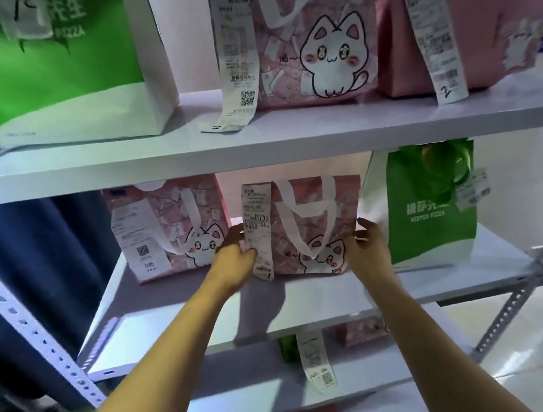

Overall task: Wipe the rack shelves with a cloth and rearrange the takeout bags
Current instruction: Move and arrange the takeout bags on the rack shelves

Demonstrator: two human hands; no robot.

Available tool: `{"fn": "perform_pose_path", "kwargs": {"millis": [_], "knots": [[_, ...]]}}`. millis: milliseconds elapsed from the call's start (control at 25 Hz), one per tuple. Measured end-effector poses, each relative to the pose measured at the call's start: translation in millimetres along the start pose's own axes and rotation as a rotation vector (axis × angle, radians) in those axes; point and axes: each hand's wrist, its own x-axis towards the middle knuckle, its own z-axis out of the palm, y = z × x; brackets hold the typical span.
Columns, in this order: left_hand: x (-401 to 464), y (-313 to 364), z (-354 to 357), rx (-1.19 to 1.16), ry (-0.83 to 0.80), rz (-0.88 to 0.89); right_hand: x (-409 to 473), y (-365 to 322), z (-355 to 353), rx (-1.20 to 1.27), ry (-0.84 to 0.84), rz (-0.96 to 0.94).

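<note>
Hands: left hand point(235, 257) and right hand point(370, 244) hold the pink cat bag point(311, 231) between them.
Progress: rearranging seems underway; no cloth visible.

Standing upright on the middle shelf point(310, 301): a pink cat-print bag point(315, 231) with white handles and a long receipt hanging down its left front, sitting between a second pink cat bag point(169, 229) at left and a green-and-white pizza bag point(431, 209) at right, just beside both. Being gripped at both sides by the left hand point(235, 259) and right hand point(372, 244). Resting on the upper shelf point(255, 149): a green-and-white bag point(48, 69), a cat-print bag point(309, 34), a plain pink bag point(465, 7), the two pink ones carrying receipts.
</note>
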Motion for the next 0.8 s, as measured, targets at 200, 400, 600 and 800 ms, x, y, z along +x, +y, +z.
{"fn": "perform_pose_path", "kwargs": {"millis": [200,400,600,800], "knots": [[-28,-1,-2,-0.023,0.045,-0.017,-16,5,-18,0.007,0.143,-0.069],[-68,15,-19,-0.084,0.018,0.111,-63,-7,-34,0.215,0.225,-0.211],[-93,37,-64,0.14,-0.093,0.249,-109,-21,-59,0.327,0.319,-0.179],[-116,76,-122,0.224,0.071,0.386,-145,-54,-74,0.39,0.311,-0.207]]}}
